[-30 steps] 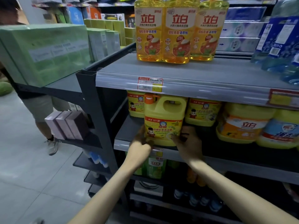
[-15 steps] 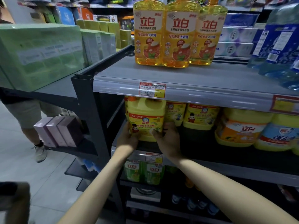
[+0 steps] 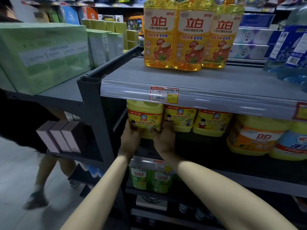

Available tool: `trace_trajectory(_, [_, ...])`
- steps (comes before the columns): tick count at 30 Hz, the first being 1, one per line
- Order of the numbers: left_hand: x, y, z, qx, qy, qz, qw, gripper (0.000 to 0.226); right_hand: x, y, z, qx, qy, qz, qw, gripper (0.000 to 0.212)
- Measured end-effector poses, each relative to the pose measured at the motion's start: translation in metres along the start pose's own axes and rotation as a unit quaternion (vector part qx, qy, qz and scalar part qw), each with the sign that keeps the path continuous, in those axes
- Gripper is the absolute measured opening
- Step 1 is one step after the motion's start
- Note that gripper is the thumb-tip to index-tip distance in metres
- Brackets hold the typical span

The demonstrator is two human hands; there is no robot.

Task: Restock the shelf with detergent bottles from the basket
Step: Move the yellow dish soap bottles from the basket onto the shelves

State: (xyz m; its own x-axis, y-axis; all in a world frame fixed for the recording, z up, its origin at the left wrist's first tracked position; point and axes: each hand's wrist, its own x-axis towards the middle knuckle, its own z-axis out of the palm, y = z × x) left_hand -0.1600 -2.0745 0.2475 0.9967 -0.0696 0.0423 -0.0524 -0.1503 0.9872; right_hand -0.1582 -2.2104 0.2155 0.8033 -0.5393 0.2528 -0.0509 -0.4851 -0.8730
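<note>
Jug: a yellow plastic detergent jug (image 3: 145,116) with a yellow front label that carries a small blue-and-white logo, a cartoon figure and red print.
Hidden part: its cap and handle are behind the front strip of the top shelf (image 3: 182,78), so they cannot be described.
Place: at the left end of the middle shelf (image 3: 207,146), close to the dark upright post. It sits forward of two matching jugs (image 3: 180,118) that stand further right, and just beside the nearer one.
Facing: the label faces out toward the aisle and the camera.
Long axis: vertical. The jug stands upright, and whether its base rests fully on the shelf cannot be told, because the hands cover it.
Left hand: the left hand (image 3: 131,138) grips the lower left corner, with the thumb up along the label's edge.
Right hand: the right hand (image 3: 163,138) grips the lower right corner, with fingers curled onto the front of the jug.
Above: three tall yellow bottles (image 3: 191,35) stand side by side on the top shelf, and a red-bordered price tag (image 3: 164,95) is on its strip.
Right: a squat yellow tub (image 3: 255,138) with an orange label.
Below: green bottles (image 3: 149,178) on the next shelf down.
Left: a passer-by's legs (image 3: 41,171) in the aisle, blurred.
</note>
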Motion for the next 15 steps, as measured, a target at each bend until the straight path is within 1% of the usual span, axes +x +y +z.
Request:
trace_trajectory(3, [0.003,0.001,-0.003,0.002,0.009,-0.009,1.000,0.055,0.001,0.002,0.004,-0.004,-0.003,-0.001,1.000,0.046])
trace_trajectory(11, [-0.003,0.003,-0.004,0.026,-0.014,-0.004,1.000,0.070,0.001,0.005,0.004,-0.017,-0.006,-0.011,1.000,0.048])
trace_trajectory(15, [-0.002,-0.003,-0.007,0.064,-0.030,-0.009,0.997,0.068,-0.001,0.001,-0.004,-0.039,-0.036,-0.009,0.999,0.044])
